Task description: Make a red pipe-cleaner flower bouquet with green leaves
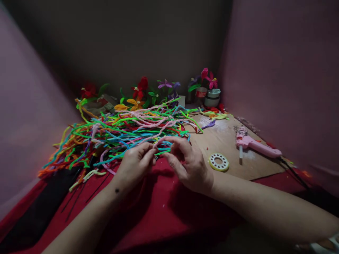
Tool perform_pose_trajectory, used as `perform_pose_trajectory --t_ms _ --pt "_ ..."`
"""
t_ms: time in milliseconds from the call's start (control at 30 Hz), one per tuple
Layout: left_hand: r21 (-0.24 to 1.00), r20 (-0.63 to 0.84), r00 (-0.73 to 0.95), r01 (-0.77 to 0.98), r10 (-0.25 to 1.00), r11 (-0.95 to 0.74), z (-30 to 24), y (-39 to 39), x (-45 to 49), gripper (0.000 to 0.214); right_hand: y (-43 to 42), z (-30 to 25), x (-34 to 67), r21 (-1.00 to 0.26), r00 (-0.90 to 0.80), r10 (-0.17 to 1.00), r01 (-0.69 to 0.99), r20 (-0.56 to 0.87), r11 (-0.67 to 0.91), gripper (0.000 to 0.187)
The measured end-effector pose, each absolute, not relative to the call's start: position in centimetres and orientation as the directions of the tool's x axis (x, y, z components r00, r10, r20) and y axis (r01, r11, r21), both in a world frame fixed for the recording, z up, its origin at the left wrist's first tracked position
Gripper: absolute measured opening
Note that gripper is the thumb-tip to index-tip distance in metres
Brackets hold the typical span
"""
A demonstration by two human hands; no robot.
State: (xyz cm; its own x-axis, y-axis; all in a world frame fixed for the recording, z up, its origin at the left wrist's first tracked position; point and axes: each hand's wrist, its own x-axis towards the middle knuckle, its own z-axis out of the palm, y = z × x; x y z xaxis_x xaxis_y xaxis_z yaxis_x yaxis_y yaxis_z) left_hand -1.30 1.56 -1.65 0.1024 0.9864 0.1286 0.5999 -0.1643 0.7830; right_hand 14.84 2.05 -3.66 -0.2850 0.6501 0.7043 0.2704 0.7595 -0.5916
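Observation:
My left hand (139,158) is closed in a pinch, with thumb and forefinger pressed together on a pink pipe cleaner (158,142). From that pinch the short pink piece runs over to the forefinger of my right hand (189,162). The right thumb stands apart from that forefinger, leaving a gap between them; the other right fingers are curled and partly hidden. Both hands are above the red cloth (159,204), at the near edge of a heap of pipe cleaners (137,123) in many colours. The far end of the pink piece is hard to make out.
On a brown board (196,141) at the right lie a pink glue gun (258,145), with its cord running right, and a yellow-rimmed ring with holes (218,162). Pipe-cleaner flowers (138,91) and a lidded jar (212,98) line the back. A black object (39,211) lies left.

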Motion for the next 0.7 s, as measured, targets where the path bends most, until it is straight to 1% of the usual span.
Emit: perform_pose_trajectory --t_ms 67,133,167,200,233,300,367,433,500,567,633,667,700 --pt "0.846 0.049 0.13 0.521 0.99 -0.111 -0.9 2.6 -0.6 0.02 1.4 -3.7 14.7 -0.455 -0.435 0.493 0.197 0.753 0.869 0.017" --pt "0.856 -0.002 0.201 0.507 0.98 -0.103 0.0 3.8 0.8 0.023 0.7 -4.3 14.3 -0.294 -0.615 0.28 0.08 0.737 0.952 0.022" --pt "0.85 -0.035 0.254 0.515 0.967 -0.105 0.3 4.5 1.8 0.023 0.5 -4.7 14.0 -0.249 -0.676 0.195 0.018 0.711 0.968 0.028" --pt "0.841 -0.075 0.319 0.529 0.945 -0.112 0.6 5.2 3.0 0.024 0.3 -5.3 13.8 -0.239 -0.715 0.146 -0.03 0.684 0.971 0.029" --pt "0.829 -0.107 0.397 0.542 0.911 -0.138 0.8 5.9 4.2 0.026 0.1 -5.8 13.5 -0.257 -0.74 0.132 -0.057 0.659 0.965 0.029" --pt "0.768 -0.123 0.507 0.593 0.853 -0.241 0.6 7.3 6.8 0.028 0.1 -6.7 13.2 -0.342 -0.797 0.139 -0.089 0.587 0.935 0.028" --pt "0.662 -0.132 0.52 0.68 0.844 -0.315 0.0 8.8 9.2 0.023 0.4 -7.2 13.2 -0.448 -0.826 0.216 -0.049 0.52 0.893 0.026" --pt "0.603 -0.119 0.499 0.723 0.858 -0.337 -0.7 10.0 10.9 0.022 0.8 -7.3 13.3 -0.528 -0.826 0.304 0.009 0.475 0.849 0.025" --pt "0.541 -0.044 0.454 0.76 0.89 -0.361 -1.0 10.7 11.7 0.022 1.0 -7.2 13.4 -0.582 -0.826 0.348 0.03 0.443 0.813 0.023" --pt "0.48 0.069 0.41 0.786 0.909 -0.391 -0.5 10.5 11.5 0.017 1.1 -7.0 13.5 -0.642 -0.843 0.351 0.008 0.409 0.766 0.019" --pt "0.433 0.162 0.398 0.793 0.903 -0.428 0.5 9.1 10.8 0.017 1.1 -6.9 13.4 -0.697 -0.855 0.354 -0.013 0.379 0.717 0.015" --pt "0.395 0.195 0.436 0.785 0.879 -0.477 1.0 7.9 10.4 0.02 1.2 -6.9 13.4 -0.72 -0.852 0.368 -0.015 0.372 0.694 0.013" --pt "0.382 0.178 0.509 0.753 0.842 -0.536 1.4 6.4 9.9 0.023 1.2 -7.0 13.3 -0.739 -0.843 0.392 -0.01 0.368 0.673 0.013"
